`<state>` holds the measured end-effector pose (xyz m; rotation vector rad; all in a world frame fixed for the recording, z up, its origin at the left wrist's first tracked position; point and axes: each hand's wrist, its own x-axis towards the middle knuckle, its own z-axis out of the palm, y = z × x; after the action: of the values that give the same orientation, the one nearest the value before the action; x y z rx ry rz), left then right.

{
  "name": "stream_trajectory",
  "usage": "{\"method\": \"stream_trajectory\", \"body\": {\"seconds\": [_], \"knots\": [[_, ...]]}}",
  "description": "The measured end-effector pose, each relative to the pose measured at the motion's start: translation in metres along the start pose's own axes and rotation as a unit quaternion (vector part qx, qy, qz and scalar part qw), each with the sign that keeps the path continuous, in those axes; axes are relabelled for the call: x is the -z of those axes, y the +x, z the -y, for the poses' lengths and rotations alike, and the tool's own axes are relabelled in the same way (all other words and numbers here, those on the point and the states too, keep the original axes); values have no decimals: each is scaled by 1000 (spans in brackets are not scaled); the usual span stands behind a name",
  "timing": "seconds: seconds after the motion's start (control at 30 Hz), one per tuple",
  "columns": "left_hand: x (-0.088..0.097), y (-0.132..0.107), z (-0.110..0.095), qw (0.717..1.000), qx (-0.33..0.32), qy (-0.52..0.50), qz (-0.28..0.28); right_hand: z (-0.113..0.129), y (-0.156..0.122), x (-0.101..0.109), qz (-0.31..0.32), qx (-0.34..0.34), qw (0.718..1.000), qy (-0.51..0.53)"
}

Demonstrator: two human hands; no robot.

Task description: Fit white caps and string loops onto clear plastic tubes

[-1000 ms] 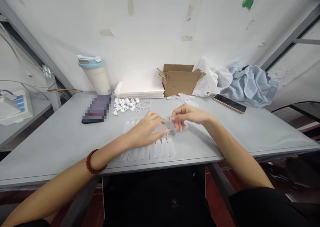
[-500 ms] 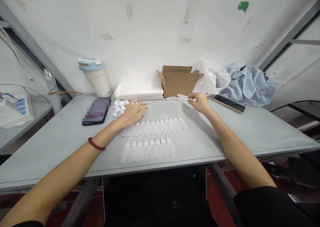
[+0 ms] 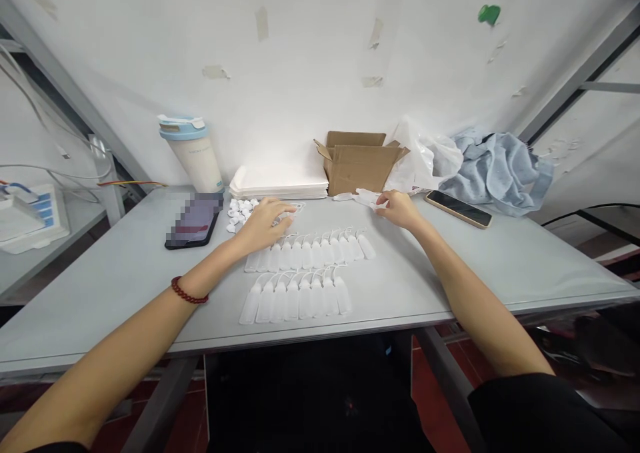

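Observation:
Two rows of small translucent white bottles lie flat on the grey table, a far row [image 3: 320,250] and a near row [image 3: 297,300]. My left hand [image 3: 265,221] rests palm down by the pile of small white caps [image 3: 241,211] and thin loops, fingers curled over them; what it grips is hidden. My right hand [image 3: 397,208] reaches to the loose clear bottles [image 3: 363,196] in front of the cardboard box, fingers pinched on one.
A cardboard box [image 3: 357,160], a stack of white sheets [image 3: 277,181], a lidded tumbler [image 3: 193,150], a dark phone [image 3: 193,221], a second phone [image 3: 457,208], a plastic bag [image 3: 425,156] and a blue cloth [image 3: 500,166] line the back. The table edge [image 3: 320,330] is near me.
Both hands left the middle of the table, where they held a bottle together. The left went to the cap pile, the right to the loose bottles by the box.

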<state>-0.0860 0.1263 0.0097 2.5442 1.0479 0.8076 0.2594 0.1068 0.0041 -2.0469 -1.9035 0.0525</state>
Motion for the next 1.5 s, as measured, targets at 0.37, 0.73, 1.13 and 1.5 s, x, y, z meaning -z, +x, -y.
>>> {"method": "stream_trajectory", "body": {"seconds": [0.37,0.73,1.13,1.5], "knots": [[4,-4,-17,987,84,-111,-82,11,-6,2,30,4,999,-12],[7,-12,-45,963,82,-236,-103,73,-43,12,4,122,928,352],[-6,-25,-68,970,-18,-198,-143,114,-74,6,154,154,812,541],[-8,-25,-66,970,-90,-167,-151,113,-75,-1,140,159,837,504]]}}
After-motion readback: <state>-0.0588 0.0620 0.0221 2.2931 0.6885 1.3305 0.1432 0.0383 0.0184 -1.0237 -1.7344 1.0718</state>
